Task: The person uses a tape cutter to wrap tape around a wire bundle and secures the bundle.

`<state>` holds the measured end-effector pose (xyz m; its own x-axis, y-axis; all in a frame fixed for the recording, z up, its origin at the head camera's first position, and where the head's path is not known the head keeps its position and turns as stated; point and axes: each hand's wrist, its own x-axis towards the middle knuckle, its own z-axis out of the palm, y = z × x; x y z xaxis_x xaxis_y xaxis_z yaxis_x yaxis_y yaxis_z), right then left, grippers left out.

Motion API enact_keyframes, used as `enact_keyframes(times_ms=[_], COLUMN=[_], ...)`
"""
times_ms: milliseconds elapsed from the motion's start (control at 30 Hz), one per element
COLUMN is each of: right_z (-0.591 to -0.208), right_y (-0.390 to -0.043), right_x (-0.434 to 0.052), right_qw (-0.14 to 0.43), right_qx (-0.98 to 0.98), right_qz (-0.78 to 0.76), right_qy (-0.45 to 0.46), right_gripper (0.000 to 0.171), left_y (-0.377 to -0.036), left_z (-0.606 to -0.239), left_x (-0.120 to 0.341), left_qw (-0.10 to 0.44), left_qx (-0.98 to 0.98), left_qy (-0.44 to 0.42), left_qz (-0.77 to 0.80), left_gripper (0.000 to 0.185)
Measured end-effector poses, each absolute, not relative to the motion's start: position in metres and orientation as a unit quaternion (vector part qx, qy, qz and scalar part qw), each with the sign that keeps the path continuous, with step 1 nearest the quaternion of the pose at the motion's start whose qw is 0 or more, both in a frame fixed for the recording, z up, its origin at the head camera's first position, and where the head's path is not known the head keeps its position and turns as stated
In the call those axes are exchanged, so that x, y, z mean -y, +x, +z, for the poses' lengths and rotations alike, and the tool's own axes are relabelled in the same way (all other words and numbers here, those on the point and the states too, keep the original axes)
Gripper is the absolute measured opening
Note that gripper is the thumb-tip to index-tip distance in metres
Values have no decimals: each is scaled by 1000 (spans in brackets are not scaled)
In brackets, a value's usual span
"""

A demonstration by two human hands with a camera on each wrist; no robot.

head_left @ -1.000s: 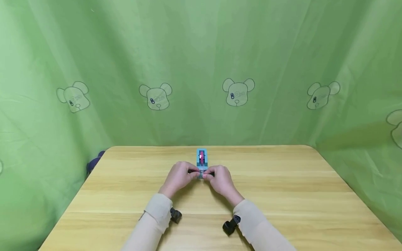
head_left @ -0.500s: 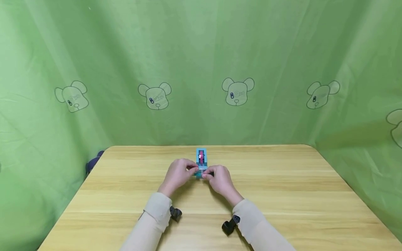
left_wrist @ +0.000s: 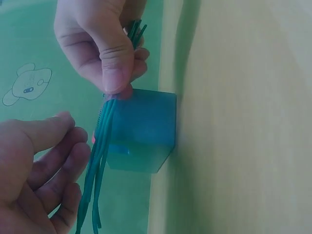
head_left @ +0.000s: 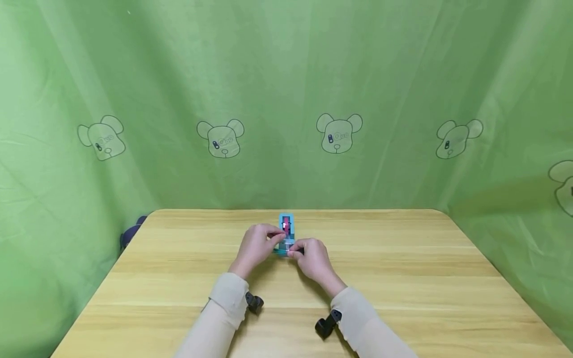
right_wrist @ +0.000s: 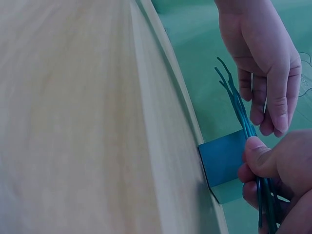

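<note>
The right hand (head_left: 310,256) is pinching a bundle of thin green strands (right_wrist: 243,124) between thumb and curled fingers; the right wrist view is showing the thumb (right_wrist: 258,161) clamped over the strands directly above the blue box (right_wrist: 224,165). The strands are fanning out beyond the pinch, towards the left hand (right_wrist: 265,63). In the left wrist view the same bundle (left_wrist: 100,161) is running down from the right hand's thumb (left_wrist: 114,68), across the box's near face, with its lower ends cut off by the picture edge.

The left hand (head_left: 256,244) is sitting just beside the strands, its fingers loosely bent. Whether the fingertips (right_wrist: 270,117) are touching the strands cannot be determined: the left wrist view is showing a gap, while the head view is too small to resolve the contact.

The blue box (head_left: 286,233) is standing on the wooden table (head_left: 403,278), between and just beyond both hands. A red and white part (head_left: 286,224) is showing on its top; its nature is hard to make out. The hands are hiding the box's near end in the head view
</note>
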<state>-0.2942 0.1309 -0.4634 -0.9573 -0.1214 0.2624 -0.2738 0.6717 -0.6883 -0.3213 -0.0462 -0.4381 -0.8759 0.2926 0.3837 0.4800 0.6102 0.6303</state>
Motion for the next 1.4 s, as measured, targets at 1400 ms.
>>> enact_keyframes(times_ms=[1400], right_z=[-466], right_y=[-296], right_x=[-128], right_qw=[92], right_qx=[911], right_qz=[387], right_qy=[110], right_gripper=[17], left_y=[-329], left_z=[-456], left_x=[50], left_qw=[60], left_qx=[885], left_qy=[-180], left_qz=[-426], left_gripper=[12])
